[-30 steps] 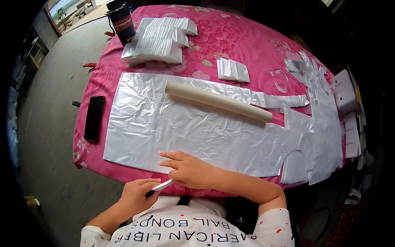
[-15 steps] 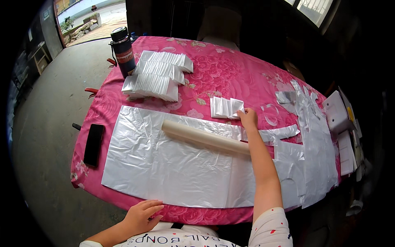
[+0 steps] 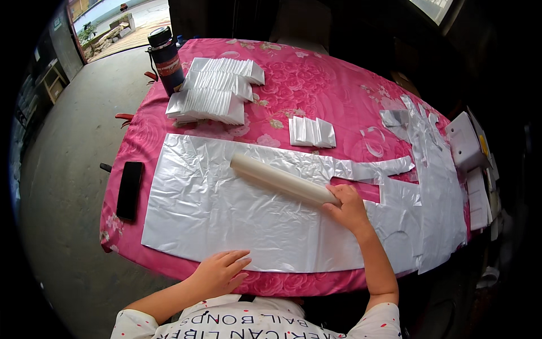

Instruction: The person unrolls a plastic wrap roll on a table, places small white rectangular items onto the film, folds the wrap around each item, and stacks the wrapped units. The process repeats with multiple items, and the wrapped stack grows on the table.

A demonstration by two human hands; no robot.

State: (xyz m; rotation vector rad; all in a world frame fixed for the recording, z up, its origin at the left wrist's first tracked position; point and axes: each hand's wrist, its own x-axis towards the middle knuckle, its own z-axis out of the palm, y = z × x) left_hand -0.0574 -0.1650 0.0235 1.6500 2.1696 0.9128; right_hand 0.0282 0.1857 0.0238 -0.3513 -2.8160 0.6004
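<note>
The right hand (image 3: 349, 208) curls around the right end of a pale tube (image 3: 284, 179), which lies slantwise across a silvery plastic sheet (image 3: 226, 220) on the bench (image 3: 307, 76). The left hand (image 3: 219, 275), loosely open and empty, is at the sheet's front edge; whether its fingertips touch is hard to tell. Around sit a small folded stack (image 3: 312, 133), larger folded rows (image 3: 214, 93), a flask (image 3: 168, 65), a phone (image 3: 130, 191) and plastic offcuts (image 3: 443, 198).

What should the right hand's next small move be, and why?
Probably lift the pale tube off the plastic sheet: the right hand already grips its right end, the tube lies slanted across the wrinkled sheet, and the left hand, seemingly empty, is out of its way.
</note>
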